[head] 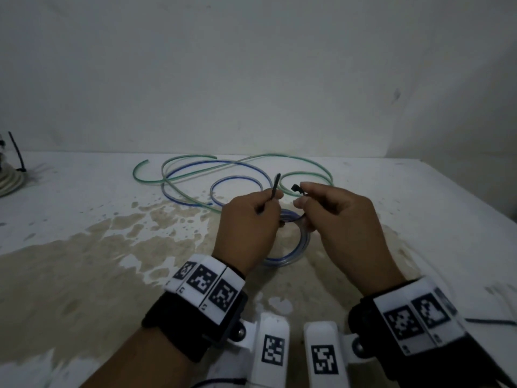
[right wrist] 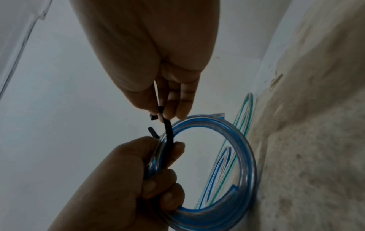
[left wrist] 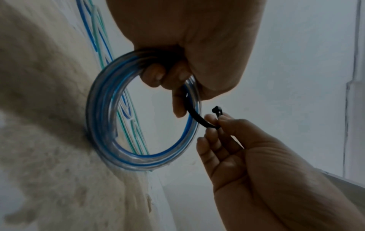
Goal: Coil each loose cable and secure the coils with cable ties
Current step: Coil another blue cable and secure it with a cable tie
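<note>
My left hand [head: 249, 219] grips the coil [left wrist: 142, 118] at its top, fingers curled through the ring, and the same hand pinches the tail of the black tie [left wrist: 194, 115] so its tip sticks up past my knuckles. My right hand [head: 333, 211] pinches the tie's head end between thumb and fingertips [left wrist: 212, 118], the little square head poking out just above them. The tie runs under the bundled turns and curves up on both sides — wrapped, not yet threaded. The coil stands on edge, its lower rim touching the table [head: 84, 247] right below my hands.

I judge the tubing light and springy: clear, blue-striped, smooth, so the turns will want to slide apart and fan out if my left grip eases. Best to keep hold exactly where the tie crosses, squeezing the turns together there. The tie is thin, stiff enough to hold its bend but small and slick — the tail needs guiding close to its tip, the head held square so the slot faces it.

Beyond my hands the loose cables [head: 232, 169], green and blue, lie sprawled and overlapping on the table. At the far left edge sits a white coil [head: 11, 180].
</note>
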Demonstrator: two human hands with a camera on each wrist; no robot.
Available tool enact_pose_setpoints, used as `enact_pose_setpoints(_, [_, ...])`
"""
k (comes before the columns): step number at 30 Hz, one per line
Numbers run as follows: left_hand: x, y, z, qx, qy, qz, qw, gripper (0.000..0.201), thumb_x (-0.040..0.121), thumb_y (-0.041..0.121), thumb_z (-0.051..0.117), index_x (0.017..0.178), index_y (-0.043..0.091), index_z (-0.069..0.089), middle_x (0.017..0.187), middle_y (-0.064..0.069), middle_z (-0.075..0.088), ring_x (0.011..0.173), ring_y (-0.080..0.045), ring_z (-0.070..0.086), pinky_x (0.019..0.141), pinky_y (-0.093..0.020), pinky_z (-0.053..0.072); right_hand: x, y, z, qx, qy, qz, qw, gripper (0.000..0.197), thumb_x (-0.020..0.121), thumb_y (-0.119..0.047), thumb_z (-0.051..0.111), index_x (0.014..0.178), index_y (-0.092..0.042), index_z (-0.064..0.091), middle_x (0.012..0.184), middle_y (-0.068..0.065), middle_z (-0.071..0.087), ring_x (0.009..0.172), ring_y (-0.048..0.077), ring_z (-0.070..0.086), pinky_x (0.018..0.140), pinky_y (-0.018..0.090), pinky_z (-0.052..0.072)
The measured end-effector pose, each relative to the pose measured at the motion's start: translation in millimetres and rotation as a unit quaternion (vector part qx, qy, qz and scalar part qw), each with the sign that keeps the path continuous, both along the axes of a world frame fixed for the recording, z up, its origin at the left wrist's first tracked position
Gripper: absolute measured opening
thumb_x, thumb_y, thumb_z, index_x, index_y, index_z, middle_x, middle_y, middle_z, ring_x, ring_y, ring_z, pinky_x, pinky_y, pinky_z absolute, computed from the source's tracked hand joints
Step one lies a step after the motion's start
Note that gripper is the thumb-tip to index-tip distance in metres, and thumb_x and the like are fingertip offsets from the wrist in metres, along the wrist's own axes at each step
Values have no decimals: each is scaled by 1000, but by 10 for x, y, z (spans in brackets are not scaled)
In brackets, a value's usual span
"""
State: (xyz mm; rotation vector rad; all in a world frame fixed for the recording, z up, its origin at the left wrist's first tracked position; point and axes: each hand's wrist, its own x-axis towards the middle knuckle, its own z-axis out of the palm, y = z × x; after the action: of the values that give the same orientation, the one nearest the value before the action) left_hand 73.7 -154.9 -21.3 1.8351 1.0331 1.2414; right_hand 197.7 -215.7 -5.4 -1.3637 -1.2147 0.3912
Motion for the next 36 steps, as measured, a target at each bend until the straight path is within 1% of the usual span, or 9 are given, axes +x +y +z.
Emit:
enact_pose_setpoints(5, [7,-52,65,31,49,-29,998,30,93,17,51,81,-1,71,59,-9,65,57,-18,59,62,-29,47,2,-22,18,19,-29,-30,999,23,90,-14,60,110,-16,70,95,3,73,76,7,64,79,24,54])
enact_pose_setpoints(10, [8,-84,80,44,66,-33,996,38,91,25,50,77,-6,67,62,-21,62,61,-32,59,67,-45,48,-11,-4,-4,33,-40,-39,998,23,90,-11,59,109,-14,71,96,2,73,76,12,64,80,33,55])
enact_pose_setpoints(12, [1,-108,96,46,62,-41,996,35,92,21,50,77,-7,66,63,-24,61,63,-37,58,67,-48,47,-6,-5,-8,32,-44,-37,998,22,90,-11,59,109,-13,71,94,2,73,74,11,63,79,34,55])
enact_pose_setpoints(16, [9,-111,102,50,66,-40,996,32,92,18,52,79,-6,68,61,-22,62,61,-36,59,66,-48,48,1,-9,-8,31,-48,-29,998,22,91,-11,59,108,-14,71,85,1,71,69,7,60,76,30,53])
enact_pose_setpoints(19, [15,-104,98,49,66,-39,996,25,92,12,53,81,1,72,61,-18,64,61,-34,60,64,-43,48,0,-7,-9,31,-54,-26,998,23,91,-10,58,108,-17,71,85,1,71,67,9,60,73,31,53])
enact_pose_setpoints(23, [14,-108,99,49,62,-43,996,27,92,12,52,80,-5,70,60,-19,64,59,-31,60,66,-41,46,4,1,-24,43,-48,-41,997,21,92,-12,58,109,-14,71,85,3,71,71,14,61,75,32,53])
enact_pose_setpoints(28, [2,-105,105,39,54,-49,997,27,91,11,53,78,-5,71,57,-15,64,55,-25,59,62,-35,47,-13,4,-31,54,-53,-47,996,20,91,-12,59,107,-13,71,80,4,69,71,17,62,74,32,51])
enact_pose_setpoints(32, [-8,-97,99,40,57,-53,996,29,92,12,53,78,-8,68,57,-20,62,55,-30,57,62,-40,44,-13,-7,-22,45,-50,-38,997,22,90,-10,60,107,-17,71,87,0,71,75,13,63,77,33,53])
enact_pose_setpoints(36, [-12,-76,78,53,76,-54,994,25,92,9,52,79,0,72,55,-13,63,52,-21,57,55,-30,46,3,-17,-3,19,-37,-9,999,23,90,-8,59,105,-20,71,89,-6,70,77,5,64,73,26,54])
